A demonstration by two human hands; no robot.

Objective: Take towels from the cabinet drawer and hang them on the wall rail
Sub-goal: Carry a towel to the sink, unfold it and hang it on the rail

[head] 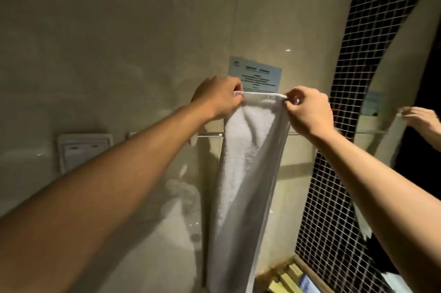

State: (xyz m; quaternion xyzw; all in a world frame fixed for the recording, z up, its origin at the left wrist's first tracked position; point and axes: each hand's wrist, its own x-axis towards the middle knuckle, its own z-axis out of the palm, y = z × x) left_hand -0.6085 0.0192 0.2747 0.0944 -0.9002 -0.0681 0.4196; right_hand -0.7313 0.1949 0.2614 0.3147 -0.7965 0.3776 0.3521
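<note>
Both hands hold a white towel (pixel 248 163) up against the tiled wall. The left hand (pixel 218 97) grips the towel's top left corner, its fingers (pixel 235 88) curled round the hem; the right hand (pixel 307 110) pinches the top right corner between its fingers (pixel 292 99) and thumb. The top hem is stretched nearly level between the two sets of fingers, and the rest of the cloth hangs straight down from them in long folds.

The wall rail (pixel 210 135) lies below the fingers, a thin metal bar running left to right, parallel to the stretched hem. The towel's hanging length crosses it and hides its middle stretch, so the rail shows only to the left of the cloth and, faintly, under the right wrist. Whether the cloth hangs in front of the bar or has already gone over it cannot be told from this view.

As a judgement, the coming move turns on that drop: the hem sits above the bar, both hands about equally near, so the top edge must come down and over the rail, keeping hem and bar parallel.
</note>
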